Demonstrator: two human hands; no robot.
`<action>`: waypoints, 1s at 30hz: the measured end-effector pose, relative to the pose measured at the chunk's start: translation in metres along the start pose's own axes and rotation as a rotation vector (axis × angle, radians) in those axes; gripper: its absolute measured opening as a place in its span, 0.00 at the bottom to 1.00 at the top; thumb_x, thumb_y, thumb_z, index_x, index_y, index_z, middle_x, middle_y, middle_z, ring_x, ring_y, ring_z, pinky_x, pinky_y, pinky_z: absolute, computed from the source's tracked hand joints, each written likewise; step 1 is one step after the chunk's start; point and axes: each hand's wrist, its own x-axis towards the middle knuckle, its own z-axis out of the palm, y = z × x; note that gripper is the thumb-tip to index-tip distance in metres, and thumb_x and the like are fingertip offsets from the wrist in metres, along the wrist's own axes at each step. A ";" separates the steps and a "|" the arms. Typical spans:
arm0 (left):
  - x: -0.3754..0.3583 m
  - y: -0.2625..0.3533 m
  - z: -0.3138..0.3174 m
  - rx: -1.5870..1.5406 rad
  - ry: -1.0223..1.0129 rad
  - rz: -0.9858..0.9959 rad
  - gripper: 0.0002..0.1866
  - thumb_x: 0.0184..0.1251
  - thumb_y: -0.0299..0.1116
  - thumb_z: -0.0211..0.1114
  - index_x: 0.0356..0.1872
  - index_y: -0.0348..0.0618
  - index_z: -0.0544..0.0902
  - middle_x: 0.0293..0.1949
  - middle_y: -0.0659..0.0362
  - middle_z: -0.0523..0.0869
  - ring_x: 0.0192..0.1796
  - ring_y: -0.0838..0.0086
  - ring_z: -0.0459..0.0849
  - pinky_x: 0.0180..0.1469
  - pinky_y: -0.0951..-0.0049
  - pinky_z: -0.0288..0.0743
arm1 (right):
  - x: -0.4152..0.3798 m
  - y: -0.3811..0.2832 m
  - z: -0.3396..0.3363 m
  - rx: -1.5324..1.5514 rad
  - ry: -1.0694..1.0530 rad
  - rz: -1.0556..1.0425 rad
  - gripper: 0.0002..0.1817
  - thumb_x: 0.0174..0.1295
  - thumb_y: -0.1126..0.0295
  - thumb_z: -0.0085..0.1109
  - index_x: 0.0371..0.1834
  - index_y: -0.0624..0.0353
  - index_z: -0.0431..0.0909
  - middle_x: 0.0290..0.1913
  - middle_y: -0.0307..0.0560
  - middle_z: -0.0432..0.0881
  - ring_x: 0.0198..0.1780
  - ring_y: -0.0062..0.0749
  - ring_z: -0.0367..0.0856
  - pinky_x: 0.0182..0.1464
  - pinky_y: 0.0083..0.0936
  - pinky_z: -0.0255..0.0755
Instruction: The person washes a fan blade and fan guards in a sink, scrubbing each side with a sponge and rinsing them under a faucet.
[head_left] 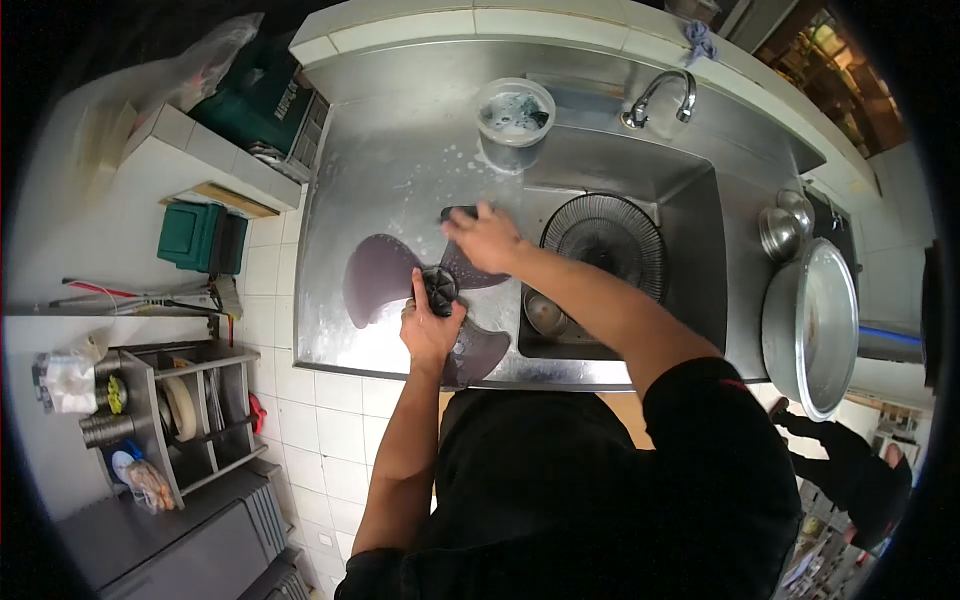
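A purple translucent fan blade piece (pixel 380 275) with three blades lies on the wet steel counter (pixel 350 200) left of the sink. My left hand (pixel 432 328) grips its dark hub, with the index finger stretched over it. My right hand (pixel 484 238) is closed on a dark scrubbing pad (pixel 460 213) at the upper right blade, slightly blurred. Beyond my hands stands a clear tub (pixel 515 112) with soapy water and a dark green scrubber in it.
The sink (pixel 690 240) holds a round black fan grille (pixel 605 240) and a metal bowl (pixel 545 314). A faucet (pixel 664 100) rises behind it. At the right are a large metal basin (pixel 825 330) and smaller bowls (pixel 780 234). Another person (pixel 855 465) is at the far lower right.
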 end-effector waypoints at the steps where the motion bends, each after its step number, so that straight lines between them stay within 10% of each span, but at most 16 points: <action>1: 0.002 -0.002 0.000 0.000 -0.028 -0.012 0.55 0.54 0.49 0.73 0.85 0.52 0.58 0.43 0.42 0.88 0.45 0.45 0.87 0.49 0.49 0.84 | -0.010 -0.001 0.000 0.043 -0.041 -0.213 0.25 0.69 0.64 0.59 0.71 0.38 0.80 0.75 0.38 0.75 0.68 0.55 0.72 0.64 0.51 0.74; 4: 0.001 -0.010 0.006 -0.058 0.056 0.110 0.55 0.54 0.49 0.73 0.85 0.53 0.58 0.43 0.42 0.88 0.46 0.45 0.87 0.50 0.49 0.84 | 0.013 0.012 -0.010 -0.015 -0.105 -0.439 0.25 0.69 0.64 0.59 0.71 0.39 0.79 0.75 0.35 0.75 0.68 0.55 0.73 0.63 0.49 0.75; 8: 0.000 -0.001 -0.002 -0.022 -0.020 0.038 0.55 0.52 0.49 0.73 0.85 0.54 0.59 0.44 0.42 0.87 0.46 0.44 0.87 0.50 0.48 0.84 | 0.022 0.006 -0.012 -0.159 -0.171 -0.186 0.26 0.70 0.60 0.60 0.72 0.35 0.78 0.74 0.36 0.76 0.70 0.57 0.71 0.69 0.50 0.73; 10: 0.006 -0.003 0.000 -0.041 0.005 0.058 0.55 0.52 0.49 0.73 0.85 0.55 0.59 0.44 0.43 0.87 0.46 0.45 0.87 0.50 0.48 0.84 | 0.011 0.007 -0.017 0.043 -0.230 -0.503 0.26 0.68 0.65 0.60 0.71 0.40 0.78 0.74 0.38 0.76 0.68 0.57 0.73 0.64 0.49 0.76; 15: -0.002 0.001 -0.004 -0.015 0.026 0.037 0.55 0.51 0.49 0.74 0.84 0.57 0.61 0.43 0.43 0.86 0.46 0.45 0.87 0.49 0.48 0.85 | 0.012 0.016 -0.003 -0.052 -0.023 -0.136 0.31 0.64 0.71 0.61 0.74 0.45 0.73 0.75 0.42 0.73 0.65 0.59 0.76 0.63 0.54 0.77; 19: -0.005 -0.004 -0.001 -0.049 -0.013 0.013 0.54 0.51 0.50 0.74 0.84 0.57 0.63 0.42 0.43 0.86 0.46 0.44 0.87 0.49 0.49 0.85 | -0.019 0.020 0.016 0.051 0.017 -0.444 0.29 0.63 0.69 0.63 0.71 0.44 0.78 0.80 0.39 0.70 0.65 0.63 0.74 0.59 0.54 0.81; 21: 0.000 -0.001 -0.004 -0.047 0.007 0.034 0.54 0.50 0.50 0.74 0.84 0.57 0.62 0.43 0.42 0.86 0.46 0.44 0.87 0.50 0.48 0.84 | -0.002 0.034 0.013 -0.133 -0.024 -0.041 0.30 0.63 0.66 0.64 0.72 0.40 0.79 0.78 0.38 0.73 0.64 0.63 0.75 0.57 0.50 0.82; 26: -0.005 -0.006 0.000 -0.057 -0.008 0.024 0.54 0.51 0.49 0.74 0.84 0.56 0.62 0.44 0.41 0.86 0.47 0.43 0.87 0.51 0.49 0.84 | -0.058 0.008 0.038 -0.031 0.185 -0.349 0.30 0.65 0.63 0.62 0.73 0.43 0.78 0.74 0.36 0.78 0.58 0.58 0.78 0.52 0.47 0.81; 30: -0.005 -0.004 0.001 -0.036 0.015 0.033 0.55 0.50 0.50 0.75 0.84 0.56 0.62 0.44 0.42 0.87 0.47 0.44 0.87 0.51 0.49 0.84 | -0.064 0.001 0.035 -0.006 0.168 0.064 0.30 0.66 0.64 0.61 0.74 0.41 0.77 0.74 0.44 0.77 0.56 0.60 0.78 0.55 0.53 0.80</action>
